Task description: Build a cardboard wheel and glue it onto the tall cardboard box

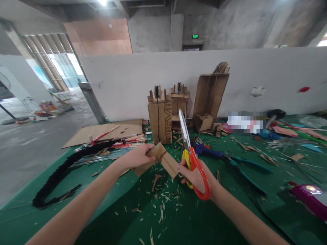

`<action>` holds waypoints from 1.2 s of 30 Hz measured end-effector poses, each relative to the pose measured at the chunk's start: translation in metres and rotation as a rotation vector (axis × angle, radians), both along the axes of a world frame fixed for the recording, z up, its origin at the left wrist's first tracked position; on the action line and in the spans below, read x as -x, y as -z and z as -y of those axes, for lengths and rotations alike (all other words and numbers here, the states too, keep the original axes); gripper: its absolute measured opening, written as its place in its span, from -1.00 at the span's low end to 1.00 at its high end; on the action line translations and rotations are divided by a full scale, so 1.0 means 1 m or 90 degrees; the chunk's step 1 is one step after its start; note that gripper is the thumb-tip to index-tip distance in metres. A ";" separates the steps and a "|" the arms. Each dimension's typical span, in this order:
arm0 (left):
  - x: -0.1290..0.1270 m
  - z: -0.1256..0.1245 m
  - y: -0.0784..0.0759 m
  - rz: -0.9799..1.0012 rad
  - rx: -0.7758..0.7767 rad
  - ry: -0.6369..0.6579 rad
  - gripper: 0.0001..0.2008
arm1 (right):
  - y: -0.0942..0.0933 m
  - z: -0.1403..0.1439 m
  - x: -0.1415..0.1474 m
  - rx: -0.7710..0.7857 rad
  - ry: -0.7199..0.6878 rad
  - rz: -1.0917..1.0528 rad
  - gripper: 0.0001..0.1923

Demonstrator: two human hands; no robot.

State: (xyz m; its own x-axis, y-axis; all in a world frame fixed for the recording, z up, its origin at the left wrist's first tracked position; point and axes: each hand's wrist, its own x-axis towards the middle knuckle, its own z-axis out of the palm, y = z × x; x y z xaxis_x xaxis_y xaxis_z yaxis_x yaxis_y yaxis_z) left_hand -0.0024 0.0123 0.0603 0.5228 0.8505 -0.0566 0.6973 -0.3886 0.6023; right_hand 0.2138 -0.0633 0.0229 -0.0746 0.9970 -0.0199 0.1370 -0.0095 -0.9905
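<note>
My left hand (136, 157) is closed on a folded piece of brown cardboard (169, 164), pinching it near its upper left. The piece bends at a crease, with one flap slanting down to the right. My right hand (198, 177) grips scissors (187, 136) with red and yellow handles, their blades pointing up and together. Its thumb and fingertips also touch the cardboard's right end. Just behind stands an upright cardboard box model (155, 119) with a spool on top and a dark cord down its front.
Two more cardboard models (179, 102) (209, 98) stand by the white partition. A black fuzzy strip (58, 173) and a flat cardboard sheet (107, 131) lie left. Teal-handled pliers (245, 173), a blue glue gun (208, 150) and a purple object (310, 200) lie right. Scraps litter the green table (122, 224).
</note>
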 end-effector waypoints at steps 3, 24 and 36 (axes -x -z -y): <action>-0.001 0.000 0.001 0.031 0.016 -0.020 -0.76 | 0.001 -0.001 0.001 -0.005 0.015 0.019 -0.77; -0.004 0.007 -0.011 0.376 0.174 -0.140 -0.66 | -0.007 0.002 -0.020 -0.170 0.007 0.394 -0.69; 0.008 0.022 -0.052 0.381 0.025 -0.156 -0.70 | -0.027 0.014 -0.022 -0.106 -0.151 0.454 -0.59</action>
